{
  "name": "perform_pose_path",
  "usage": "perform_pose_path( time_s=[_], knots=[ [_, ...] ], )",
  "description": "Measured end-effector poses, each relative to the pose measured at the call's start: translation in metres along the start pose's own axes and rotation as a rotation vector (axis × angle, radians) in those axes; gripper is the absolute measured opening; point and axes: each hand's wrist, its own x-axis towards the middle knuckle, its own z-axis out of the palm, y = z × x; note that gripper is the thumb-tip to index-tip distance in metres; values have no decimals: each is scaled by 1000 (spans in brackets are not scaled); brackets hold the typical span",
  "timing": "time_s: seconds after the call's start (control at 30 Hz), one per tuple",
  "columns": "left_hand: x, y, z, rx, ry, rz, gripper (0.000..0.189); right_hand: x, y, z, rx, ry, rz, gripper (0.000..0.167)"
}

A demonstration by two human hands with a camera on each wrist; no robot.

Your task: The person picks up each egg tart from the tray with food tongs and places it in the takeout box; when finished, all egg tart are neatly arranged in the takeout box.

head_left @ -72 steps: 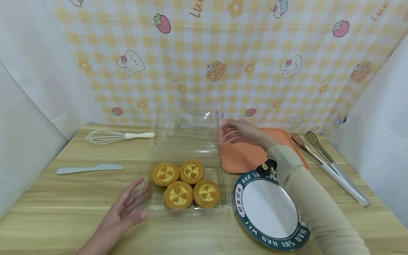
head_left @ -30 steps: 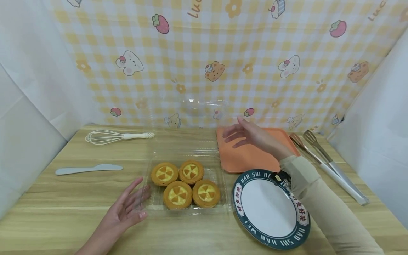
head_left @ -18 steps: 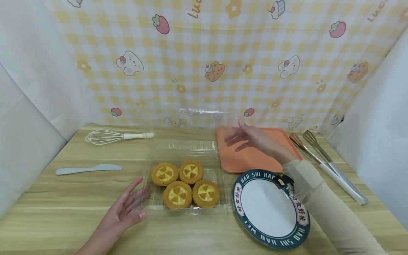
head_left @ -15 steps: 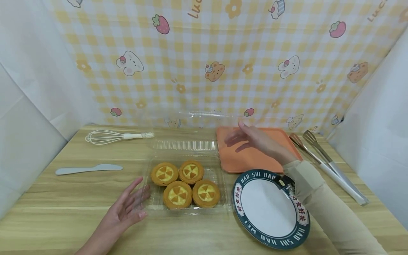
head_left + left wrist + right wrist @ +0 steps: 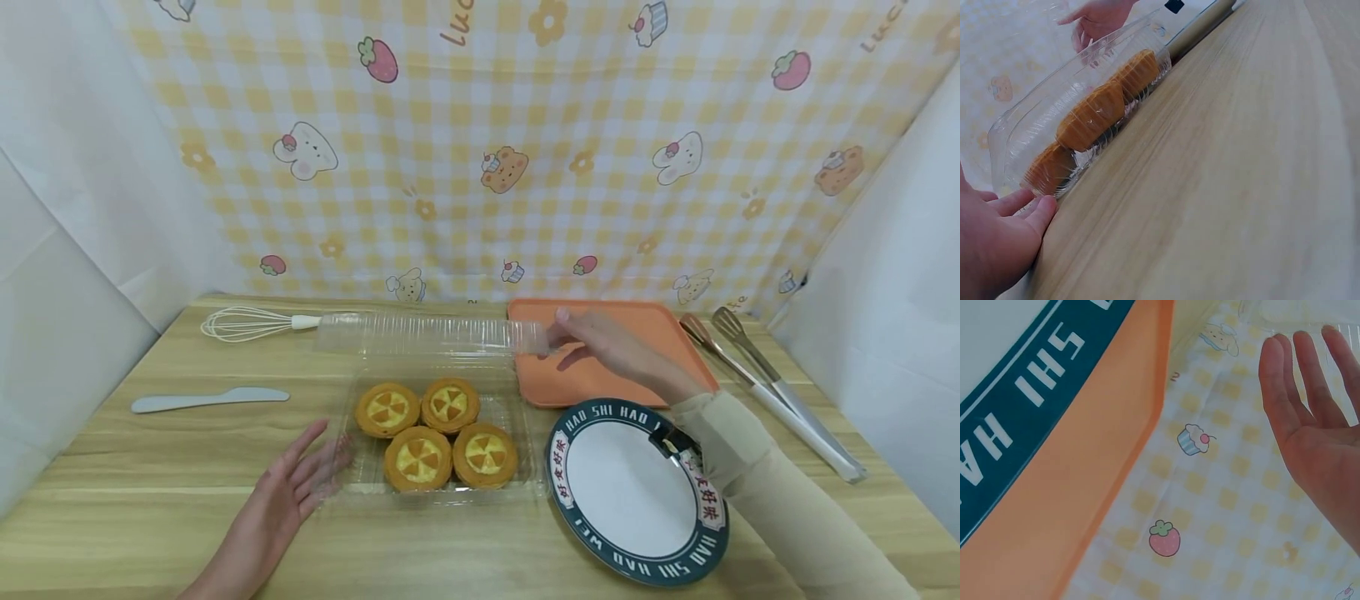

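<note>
A clear plastic clamshell box (image 5: 442, 497) holds several egg tarts (image 5: 420, 458) with pale yellow tops. Its transparent lid (image 5: 442, 335) is folded back, low over the table behind the tarts. My left hand (image 5: 277, 496) stays beside the box's left wall, fingers extended; in the left wrist view its fingertips touch the box's lower corner. At the lid's right end is my right hand (image 5: 603, 343), fingertips against or very near the plastic. Its fingers (image 5: 1310, 381) look long and relaxed in the right wrist view, with the lid edge just beyond them.
Behind the right hand lies an orange tray (image 5: 637, 312). A green-rimmed white plate (image 5: 630, 492) stands at the front right, under the right sleeve. Tongs (image 5: 802, 417) lie far right. On the left are a whisk (image 5: 255, 323) and a pale blue plastic knife (image 5: 210, 400).
The lid has swung back and down from standing upright to lying low behind the box. My right hand has lowered and shifted slightly right. My left hand has turned slightly, its thumb no longer showing.
</note>
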Motion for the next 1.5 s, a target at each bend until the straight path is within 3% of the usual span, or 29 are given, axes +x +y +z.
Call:
perform_pose_path(
  time_s=[0.2, 0.37, 0.67, 0.87, 0.97, 1.13, 1.27, 1.4, 1.5],
  knots=[
    [-1, -4, -4, -76, -3, 31, 53, -2, 1, 6, -72, 41, -44, 50],
    [-1, -1, -2, -84, 3, 6, 54, -5, 2, 12, -135, 8, -56, 47],
    [-2, -1, 0, 17, 94, 0, 50, -11, 9, 21, -211, -51, -46, 46],
    [-4, 2, 7, 209, 262, -102, 46, -13, 12, 25, -231, -66, -53, 42],
    [-2, 4, 11, 249, 309, -119, 47, -14, 15, 27, -250, -76, -46, 42],
    [-1, 7, 16, 286, 327, -132, 52, -16, 17, 29, -309, -94, -22, 42],
    [-1, 10, 19, 320, 304, -152, 58, -17, 14, 31, -279, -134, 16, 40],
    [-1, 12, 19, 300, 275, -171, 59, -22, 10, 32, -274, -227, 51, 32],
    [-2, 14, 20, 291, 266, -190, 60, -28, 2, 34, -251, -307, 81, 42]
  ],
)
